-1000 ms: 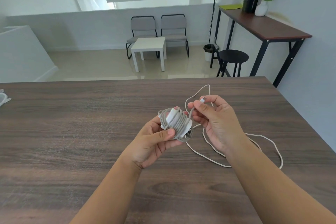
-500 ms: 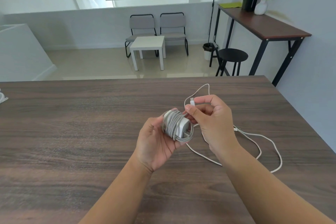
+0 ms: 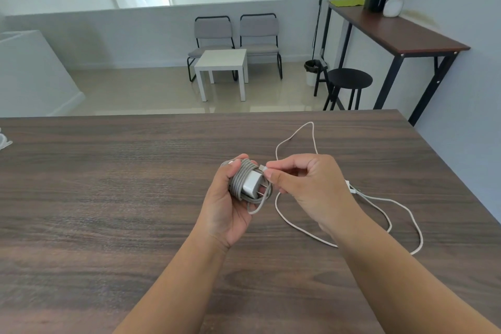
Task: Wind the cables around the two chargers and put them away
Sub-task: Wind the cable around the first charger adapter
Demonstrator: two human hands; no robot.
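Note:
My left hand [image 3: 226,206] grips a white charger [image 3: 252,182] with a grey cable wound tightly around it, held just above the wooden table [image 3: 108,198]. My right hand [image 3: 306,184] pinches that cable's plug end [image 3: 263,168] right beside the top of the bundle. A second, white cable [image 3: 390,207] lies loose on the table to the right, looping behind and under my right hand. Its charger is hidden from view.
A small white object [image 3: 4,141] pokes in at the table's far left edge. The table's far edge and right edge are close to the loose cable. Beyond are chairs, a white side table, a black stool and a tall desk.
My left hand turned the wound charger so its white face shows. My right hand brought the plug end down and left, close against the bundle. The loose white cable stayed put.

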